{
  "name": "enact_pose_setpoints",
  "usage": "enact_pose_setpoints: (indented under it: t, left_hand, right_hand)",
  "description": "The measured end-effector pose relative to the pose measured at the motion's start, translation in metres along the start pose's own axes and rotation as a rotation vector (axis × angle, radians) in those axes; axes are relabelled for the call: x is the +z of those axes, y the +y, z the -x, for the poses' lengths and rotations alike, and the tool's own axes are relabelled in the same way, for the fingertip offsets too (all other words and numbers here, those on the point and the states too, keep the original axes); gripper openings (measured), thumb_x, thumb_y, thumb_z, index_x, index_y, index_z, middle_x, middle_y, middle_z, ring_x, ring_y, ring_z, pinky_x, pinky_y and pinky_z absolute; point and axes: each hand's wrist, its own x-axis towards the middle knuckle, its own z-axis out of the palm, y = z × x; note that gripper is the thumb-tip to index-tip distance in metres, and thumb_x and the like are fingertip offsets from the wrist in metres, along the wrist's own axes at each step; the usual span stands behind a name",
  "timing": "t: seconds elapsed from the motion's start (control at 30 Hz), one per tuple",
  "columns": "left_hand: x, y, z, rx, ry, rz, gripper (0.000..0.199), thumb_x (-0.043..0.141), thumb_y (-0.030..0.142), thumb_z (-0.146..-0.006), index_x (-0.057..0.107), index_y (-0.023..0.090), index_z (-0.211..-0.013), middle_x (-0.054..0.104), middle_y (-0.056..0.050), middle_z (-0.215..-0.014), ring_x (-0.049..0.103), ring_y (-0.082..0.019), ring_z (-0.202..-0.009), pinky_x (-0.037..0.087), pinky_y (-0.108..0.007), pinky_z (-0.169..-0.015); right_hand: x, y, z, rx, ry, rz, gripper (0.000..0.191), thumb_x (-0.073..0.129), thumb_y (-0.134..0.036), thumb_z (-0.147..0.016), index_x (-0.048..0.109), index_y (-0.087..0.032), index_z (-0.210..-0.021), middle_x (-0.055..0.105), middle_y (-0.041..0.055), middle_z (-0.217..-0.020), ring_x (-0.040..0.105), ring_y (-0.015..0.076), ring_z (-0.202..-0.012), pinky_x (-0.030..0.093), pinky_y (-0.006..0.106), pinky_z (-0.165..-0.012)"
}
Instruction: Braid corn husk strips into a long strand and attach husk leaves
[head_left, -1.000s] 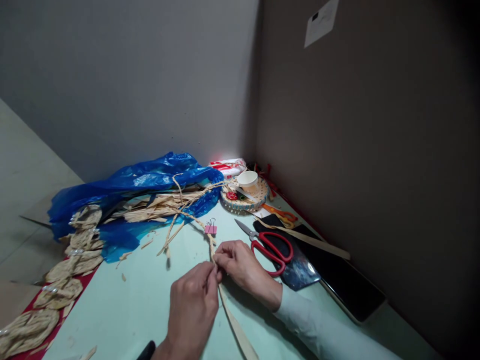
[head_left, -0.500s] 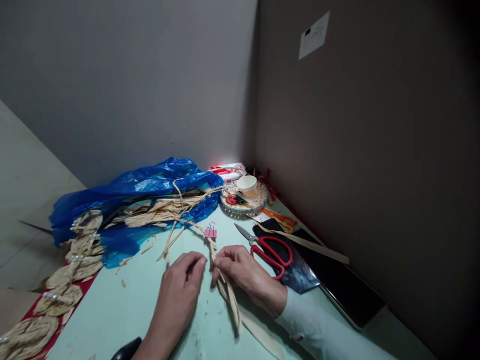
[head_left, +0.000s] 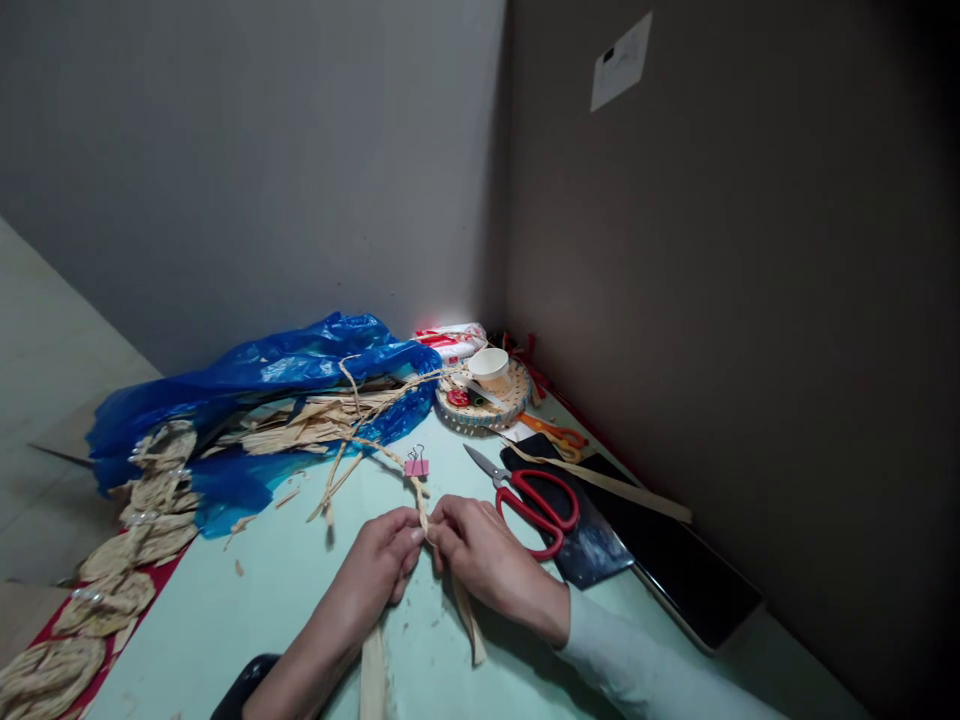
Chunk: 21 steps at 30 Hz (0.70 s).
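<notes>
A pale straw braid (head_left: 418, 492) runs down the table toward me, with a pink binder clip (head_left: 416, 467) fixed across its upper part. My left hand (head_left: 386, 552) pinches the braid's lower end from the left, thumb against it. From the other side my right hand (head_left: 480, 555) is closed on the same spot. One flat strand (head_left: 373, 672) hangs below my left hand, and another strand (head_left: 469, 625) trails out under my right. The fingertips partly hide where the strands cross.
Red-handled scissors (head_left: 536, 510) lie right of my hands, beside a dark phone (head_left: 697, 575). Behind, a round woven basket (head_left: 480, 415) carries a paper cup (head_left: 489, 366). A blue plastic bag (head_left: 247, 365) holds straw at the back left. Coiled straw pieces (head_left: 120, 550) line the left edge.
My left hand has moved right and now grips the braid, where before it was apart from it. One strand has swung from the right over to the left side. The view shifted slightly.
</notes>
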Motion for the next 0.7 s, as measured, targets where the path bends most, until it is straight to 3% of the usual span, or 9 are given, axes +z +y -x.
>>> enact_pose_setpoints:
  t: [0.17,0.4,0.57,0.7]
  left_hand:
    - [0.003,-0.003,0.0,0.084,0.122,-0.154,0.029,0.053,0.044,-0.077,0.043,0.022,-0.061,0.036,0.007,-0.057,0.031,-0.011,-0.054,0.025,-0.023,-0.05]
    - [0.002,0.003,-0.001,0.104,0.179,-0.307,0.028,0.051,0.042,-0.075,0.044,0.022,-0.056,0.037,0.005,-0.055,0.035,-0.016,-0.058,0.024,-0.027,-0.056]
    - [0.003,0.004,-0.001,0.088,0.193,-0.279,0.03,0.054,0.041,-0.072,0.04,0.023,-0.053,0.033,0.006,-0.054,0.032,-0.015,-0.058,0.021,-0.026,-0.054]
    - [0.005,0.003,0.003,0.063,0.175,-0.14,0.035,0.06,0.043,-0.069,0.036,0.023,-0.053,0.033,0.007,-0.055,0.031,-0.012,-0.056,0.023,-0.024,-0.052]
  right_hand:
    - [-0.002,-0.009,0.008,-0.024,0.024,0.294,0.021,0.043,-0.019,-0.093,0.062,-0.012,-0.091,0.065,0.0122,-0.081,0.053,0.0216,-0.075,0.025,0.03,-0.062]
    - [-0.01,-0.011,0.004,-0.057,-0.017,0.436,0.021,0.05,-0.019,-0.089,0.063,-0.017,-0.072,0.066,0.0062,-0.065,0.056,0.0169,-0.059,0.021,0.03,-0.054]
    - [-0.009,-0.016,0.012,-0.084,0.063,0.542,0.022,0.048,-0.018,-0.089,0.063,-0.017,-0.074,0.069,0.0103,-0.074,0.059,0.0206,-0.065,0.019,0.033,-0.056]
    - [0.009,-0.015,0.024,-0.244,0.11,0.612,0.019,0.044,-0.014,-0.091,0.061,-0.018,-0.085,0.066,0.0073,-0.079,0.059,0.0218,-0.074,0.027,0.034,-0.061]
